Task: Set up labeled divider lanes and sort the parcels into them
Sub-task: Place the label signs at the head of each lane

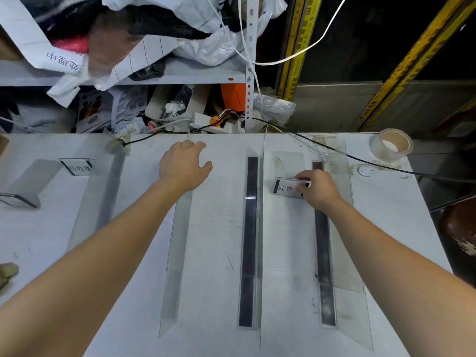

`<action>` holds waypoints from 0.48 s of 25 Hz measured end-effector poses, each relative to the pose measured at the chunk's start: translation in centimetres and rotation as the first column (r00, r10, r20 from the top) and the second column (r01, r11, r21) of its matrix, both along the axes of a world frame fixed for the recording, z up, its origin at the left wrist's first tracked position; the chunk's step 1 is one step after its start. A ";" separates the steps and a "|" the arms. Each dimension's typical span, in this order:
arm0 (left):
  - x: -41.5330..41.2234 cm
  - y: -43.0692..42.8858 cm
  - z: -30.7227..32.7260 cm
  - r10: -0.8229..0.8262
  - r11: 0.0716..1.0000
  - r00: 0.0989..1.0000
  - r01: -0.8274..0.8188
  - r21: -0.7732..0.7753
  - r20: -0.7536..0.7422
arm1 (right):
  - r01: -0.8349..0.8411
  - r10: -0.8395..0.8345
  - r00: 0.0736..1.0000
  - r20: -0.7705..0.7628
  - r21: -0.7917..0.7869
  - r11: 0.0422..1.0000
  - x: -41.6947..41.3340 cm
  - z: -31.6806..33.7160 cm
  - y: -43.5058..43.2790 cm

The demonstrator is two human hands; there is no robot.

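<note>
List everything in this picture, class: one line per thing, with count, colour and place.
Dividers: four, clear, two with dark strips, lengthwise on the table.
Printed labels: two, white; one far left, one right of centre.
Stand: one, clear, far left.
Tape roll: one, clear, far right corner.
Cable: one, black, across far edge.
Table: one, white.
Shelf: one, grey, behind, holding bags.
Left hand: rests on a divider's far end.
Right hand: fingers pinch the right label.

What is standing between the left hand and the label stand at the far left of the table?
One clear divider stands on the table between the left hand and the label stand. Nothing else visible is in the way.
</note>
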State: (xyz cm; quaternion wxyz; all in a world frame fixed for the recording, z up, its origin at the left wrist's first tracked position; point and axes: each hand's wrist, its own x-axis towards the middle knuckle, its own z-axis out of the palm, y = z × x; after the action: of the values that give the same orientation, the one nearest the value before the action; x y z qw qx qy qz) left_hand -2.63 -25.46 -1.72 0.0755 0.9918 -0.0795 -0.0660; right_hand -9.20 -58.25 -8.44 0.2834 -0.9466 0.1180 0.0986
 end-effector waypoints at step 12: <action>-2.3 0.9 2.7 -0.003 0.996 0.998 0.008 0.092 -0.060 | -0.037 0.039 0.995 0.087 -0.021 0.999 -0.8 5.5 3.2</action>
State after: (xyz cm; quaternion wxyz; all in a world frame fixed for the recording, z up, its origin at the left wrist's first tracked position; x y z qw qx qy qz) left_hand -4.92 -24.56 0.97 0.0317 0.9916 -0.0770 -0.0994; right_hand -9.95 -55.07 -2.90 0.2771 -0.9548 0.0883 0.0612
